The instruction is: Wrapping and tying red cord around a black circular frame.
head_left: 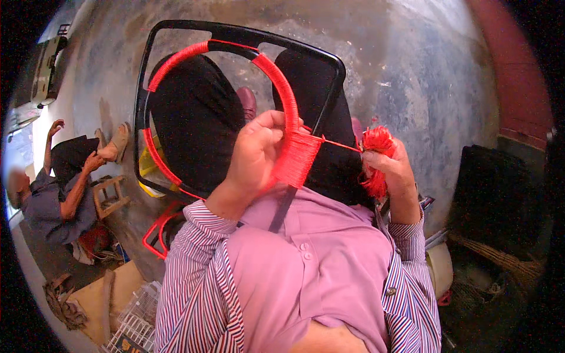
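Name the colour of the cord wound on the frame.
Red cord on a black frame; head view.

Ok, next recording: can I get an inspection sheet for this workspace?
Surface: bare grey concrete floor, stained; no table.
Job's things: black metal frame on the lap, partly wound with red cord; a strand runs to a red cord bundle.
Clutter: wire baskets, red frame on floor, broom.
Grippers: left hand grips the wound frame bar; right hand holds the bundle.
Cables: nothing seen.
Surroundings: another person seated at left beside a wooden stool.
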`<state>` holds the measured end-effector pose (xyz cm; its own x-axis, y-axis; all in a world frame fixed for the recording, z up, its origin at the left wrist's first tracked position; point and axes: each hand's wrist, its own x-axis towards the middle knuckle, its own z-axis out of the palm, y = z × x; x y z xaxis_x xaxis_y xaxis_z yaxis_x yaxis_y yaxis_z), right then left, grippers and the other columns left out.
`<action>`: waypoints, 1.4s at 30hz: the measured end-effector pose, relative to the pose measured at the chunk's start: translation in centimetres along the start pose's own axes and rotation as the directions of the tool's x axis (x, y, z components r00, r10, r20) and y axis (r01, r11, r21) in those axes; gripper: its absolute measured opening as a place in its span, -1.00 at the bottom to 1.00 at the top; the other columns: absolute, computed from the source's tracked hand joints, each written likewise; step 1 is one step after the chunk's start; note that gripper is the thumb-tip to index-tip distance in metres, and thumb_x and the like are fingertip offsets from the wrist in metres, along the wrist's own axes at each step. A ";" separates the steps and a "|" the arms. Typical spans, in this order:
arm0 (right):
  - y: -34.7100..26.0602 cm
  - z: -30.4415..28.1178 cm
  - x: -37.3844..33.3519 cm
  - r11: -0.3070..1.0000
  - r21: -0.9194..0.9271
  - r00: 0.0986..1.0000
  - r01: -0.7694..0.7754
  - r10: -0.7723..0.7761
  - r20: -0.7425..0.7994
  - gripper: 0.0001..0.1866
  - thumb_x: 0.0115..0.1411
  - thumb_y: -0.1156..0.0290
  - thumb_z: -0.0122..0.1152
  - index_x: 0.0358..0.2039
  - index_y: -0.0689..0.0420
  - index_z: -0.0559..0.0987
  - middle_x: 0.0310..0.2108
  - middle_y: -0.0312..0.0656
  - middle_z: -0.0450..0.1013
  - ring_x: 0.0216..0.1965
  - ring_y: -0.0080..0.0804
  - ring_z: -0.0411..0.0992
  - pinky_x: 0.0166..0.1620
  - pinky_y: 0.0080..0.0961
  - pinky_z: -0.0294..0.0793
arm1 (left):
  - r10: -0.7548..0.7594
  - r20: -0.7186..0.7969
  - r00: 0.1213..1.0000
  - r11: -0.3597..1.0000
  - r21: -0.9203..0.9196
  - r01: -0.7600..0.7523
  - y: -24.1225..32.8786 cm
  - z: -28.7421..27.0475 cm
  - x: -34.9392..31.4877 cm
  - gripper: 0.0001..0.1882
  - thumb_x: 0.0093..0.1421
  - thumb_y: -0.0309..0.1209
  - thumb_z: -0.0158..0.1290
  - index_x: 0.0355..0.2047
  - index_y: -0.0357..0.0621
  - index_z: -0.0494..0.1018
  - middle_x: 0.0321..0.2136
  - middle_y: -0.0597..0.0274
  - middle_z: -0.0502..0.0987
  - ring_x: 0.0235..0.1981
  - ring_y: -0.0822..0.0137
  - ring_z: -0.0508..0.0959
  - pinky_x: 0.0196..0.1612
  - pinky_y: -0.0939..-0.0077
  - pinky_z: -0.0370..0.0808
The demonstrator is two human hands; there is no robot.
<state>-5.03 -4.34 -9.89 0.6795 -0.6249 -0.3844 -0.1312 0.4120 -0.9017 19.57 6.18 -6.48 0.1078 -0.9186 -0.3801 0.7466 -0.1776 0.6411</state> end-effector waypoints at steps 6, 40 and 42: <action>1.3 0.6 0.1 0.943 0.326 0.981 0.070 -0.005 -0.195 -0.87 0.02 0.42 0.23 -0.45 0.14 0.47 -0.62 -0.35 0.37 -0.62 -0.56 0.34 -0.52 -0.61 0.31 | -0.058 -0.053 0.997 0.998 0.018 0.059 0.0 0.1 0.2 -0.70 0.15 -0.47 -0.12 -0.12 -0.33 0.38 -0.22 0.06 0.51 -0.17 0.26 0.54 -0.01 0.32 0.48; 1.0 0.5 -0.2 0.978 0.207 0.992 -0.010 0.035 -0.119 -0.90 0.04 0.44 0.22 -0.44 0.12 0.47 -0.59 -0.38 0.36 -0.59 -0.59 0.33 -0.49 -0.62 0.32 | -0.045 -0.193 0.980 0.989 0.127 0.070 0.2 2.4 1.1 -0.74 -0.06 -0.64 -0.22 -0.35 -0.25 0.40 -0.41 0.12 0.49 -0.40 0.36 0.50 -0.28 0.48 0.51; 0.8 0.4 -0.1 0.977 0.214 0.992 -0.018 0.044 -0.120 -0.90 0.05 0.44 0.22 -0.44 0.12 0.47 -0.59 -0.38 0.36 -0.60 -0.59 0.33 -0.50 -0.63 0.32 | -0.058 -0.193 0.979 0.997 0.031 0.065 0.3 2.5 1.1 -0.71 -0.07 -0.65 -0.23 -0.32 -0.25 0.40 -0.39 0.10 0.49 -0.39 0.34 0.51 -0.24 0.44 0.53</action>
<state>-4.93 -3.65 -10.49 0.5816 -0.6811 -0.4448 0.0146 0.5555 -0.8314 18.27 4.21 -5.08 0.1893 -0.8213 -0.5382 0.7315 -0.2477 0.6353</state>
